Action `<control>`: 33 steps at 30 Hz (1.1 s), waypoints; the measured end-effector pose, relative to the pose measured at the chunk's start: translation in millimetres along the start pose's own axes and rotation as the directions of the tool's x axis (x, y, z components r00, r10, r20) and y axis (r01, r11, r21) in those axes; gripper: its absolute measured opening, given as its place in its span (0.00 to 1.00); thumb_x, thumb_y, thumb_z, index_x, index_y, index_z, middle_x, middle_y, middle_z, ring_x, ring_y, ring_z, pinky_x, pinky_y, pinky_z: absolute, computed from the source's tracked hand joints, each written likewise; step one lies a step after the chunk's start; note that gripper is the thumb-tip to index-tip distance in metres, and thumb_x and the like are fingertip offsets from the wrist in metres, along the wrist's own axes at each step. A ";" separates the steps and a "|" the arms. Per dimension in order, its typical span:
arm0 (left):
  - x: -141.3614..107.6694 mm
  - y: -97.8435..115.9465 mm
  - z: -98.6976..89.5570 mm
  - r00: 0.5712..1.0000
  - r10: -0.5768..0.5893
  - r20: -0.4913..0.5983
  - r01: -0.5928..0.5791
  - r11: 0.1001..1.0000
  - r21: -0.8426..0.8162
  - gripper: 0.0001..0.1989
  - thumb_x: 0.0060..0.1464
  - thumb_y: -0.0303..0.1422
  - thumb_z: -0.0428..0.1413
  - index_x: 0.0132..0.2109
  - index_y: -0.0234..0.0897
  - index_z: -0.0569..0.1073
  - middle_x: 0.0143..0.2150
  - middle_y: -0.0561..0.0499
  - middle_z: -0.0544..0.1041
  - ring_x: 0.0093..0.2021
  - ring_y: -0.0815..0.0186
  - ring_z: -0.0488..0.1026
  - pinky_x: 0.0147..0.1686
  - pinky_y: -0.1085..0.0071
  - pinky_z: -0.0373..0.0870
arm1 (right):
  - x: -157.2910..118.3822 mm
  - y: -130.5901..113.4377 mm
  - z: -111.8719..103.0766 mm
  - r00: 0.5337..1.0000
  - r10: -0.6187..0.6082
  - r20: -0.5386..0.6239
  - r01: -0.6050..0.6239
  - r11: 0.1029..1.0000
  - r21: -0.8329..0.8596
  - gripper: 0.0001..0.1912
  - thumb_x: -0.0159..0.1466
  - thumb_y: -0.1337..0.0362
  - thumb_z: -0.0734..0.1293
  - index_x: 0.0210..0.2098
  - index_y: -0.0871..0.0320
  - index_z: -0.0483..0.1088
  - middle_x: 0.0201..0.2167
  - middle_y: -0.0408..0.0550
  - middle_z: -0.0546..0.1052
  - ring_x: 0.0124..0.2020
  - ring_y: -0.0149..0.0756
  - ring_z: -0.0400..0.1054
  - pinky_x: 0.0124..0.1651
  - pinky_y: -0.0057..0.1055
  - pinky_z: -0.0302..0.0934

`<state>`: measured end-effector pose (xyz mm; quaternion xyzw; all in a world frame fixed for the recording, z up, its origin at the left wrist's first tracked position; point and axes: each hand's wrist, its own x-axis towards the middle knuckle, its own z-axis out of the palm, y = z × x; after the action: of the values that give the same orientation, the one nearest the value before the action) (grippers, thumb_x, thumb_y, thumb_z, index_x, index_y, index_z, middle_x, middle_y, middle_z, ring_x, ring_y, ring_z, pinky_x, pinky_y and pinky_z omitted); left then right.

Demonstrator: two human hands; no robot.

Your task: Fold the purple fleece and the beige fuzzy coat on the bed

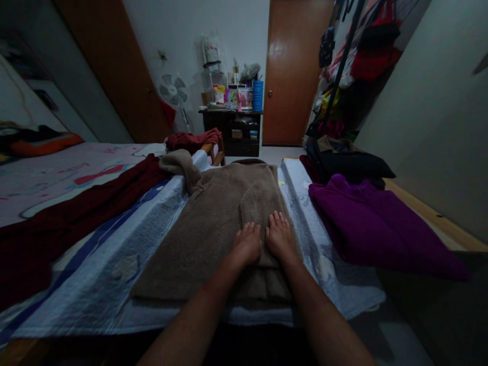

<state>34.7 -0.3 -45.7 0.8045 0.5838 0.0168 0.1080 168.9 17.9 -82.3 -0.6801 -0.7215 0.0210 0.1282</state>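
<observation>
A brown fuzzy sweater (198,244) lies spread on a light blue quilted cover (148,264). Its right side is folded inward, with one sleeve laid lengthwise over the body; the other sleeve (183,165) sticks out at the far left. My left hand (247,243) rests flat on the folded sleeve, fingers stretched forward. Close beside it, my right hand (280,235) presses flat on the sweater's right folded edge, fingers slightly spread. Neither hand grips the cloth.
A folded purple garment (373,218) lies on the right, in front of a stack of dark clothes (346,162). Dark red cloth (95,203) stretches along the left over a pink bedspread (76,168). Farther back are a fan (173,91), a dark cabinet (217,129) and a wooden door (293,76).
</observation>
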 end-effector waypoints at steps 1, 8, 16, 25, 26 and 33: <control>4.4 -0.7 -5.1 0.999 -0.024 -0.029 0.024 1.000 0.009 0.25 0.62 0.32 0.46 0.65 0.32 0.60 0.61 0.35 0.69 0.62 0.53 0.65 0.57 0.56 0.63 | 0.2 0.2 0.4 1.000 -0.001 0.001 0.001 1.000 0.002 0.28 0.68 0.63 0.54 0.66 0.68 0.56 0.69 0.58 0.53 0.71 0.45 0.40 0.68 0.41 0.37; 41.2 9.7 -23.7 0.986 -0.121 -0.111 0.133 0.985 0.110 0.31 0.60 0.33 0.51 0.67 0.27 0.54 0.42 0.35 0.80 0.47 0.55 0.77 0.51 0.59 0.64 | 0.2 -0.4 -0.8 1.000 -0.006 0.006 0.006 1.000 0.006 0.28 0.69 0.62 0.54 0.66 0.68 0.56 0.69 0.58 0.53 0.71 0.46 0.40 0.68 0.41 0.36; 86.6 5.4 -16.9 0.982 -0.141 -0.126 0.156 0.981 0.115 0.18 0.61 0.25 0.45 0.54 0.24 0.71 0.41 0.32 0.79 0.45 0.53 0.78 0.43 0.60 0.70 | -1.3 -2.0 -5.0 1.000 -0.003 -0.010 0.003 1.000 0.017 0.28 0.68 0.63 0.55 0.66 0.68 0.57 0.68 0.58 0.54 0.70 0.47 0.43 0.68 0.41 0.37; 94.9 -0.8 4.3 0.961 -0.025 -0.276 0.060 0.991 0.118 0.19 0.65 0.29 0.41 0.51 0.30 0.73 0.57 0.35 0.72 0.60 0.53 0.65 0.58 0.56 0.59 | -0.7 0.2 1.3 1.000 -0.002 -0.027 0.003 1.000 0.030 0.28 0.68 0.63 0.55 0.66 0.67 0.57 0.69 0.57 0.54 0.70 0.46 0.42 0.68 0.41 0.36; 95.9 -3.1 8.4 0.951 -0.009 -0.308 0.048 0.992 0.118 0.19 0.65 0.29 0.40 0.53 0.30 0.72 0.61 0.36 0.69 0.63 0.53 0.62 0.60 0.57 0.56 | -0.6 0.3 1.8 1.000 0.000 -0.025 0.001 1.000 0.031 0.28 0.68 0.63 0.55 0.66 0.67 0.57 0.69 0.57 0.54 0.70 0.46 0.42 0.68 0.41 0.36; 105.7 -18.8 32.9 0.938 0.031 -0.346 -0.006 0.997 0.072 0.26 0.63 0.28 0.39 0.66 0.26 0.59 0.68 0.38 0.59 0.69 0.58 0.53 0.67 0.59 0.45 | -0.7 -0.4 1.8 0.999 0.019 -0.026 -0.018 0.999 0.032 0.28 0.68 0.63 0.55 0.66 0.66 0.57 0.69 0.55 0.54 0.70 0.44 0.42 0.69 0.41 0.35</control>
<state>55.8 99.9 -91.9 0.7977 0.5864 0.1386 -0.0250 168.1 17.4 -84.1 -0.6849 -0.7130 0.0245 0.1483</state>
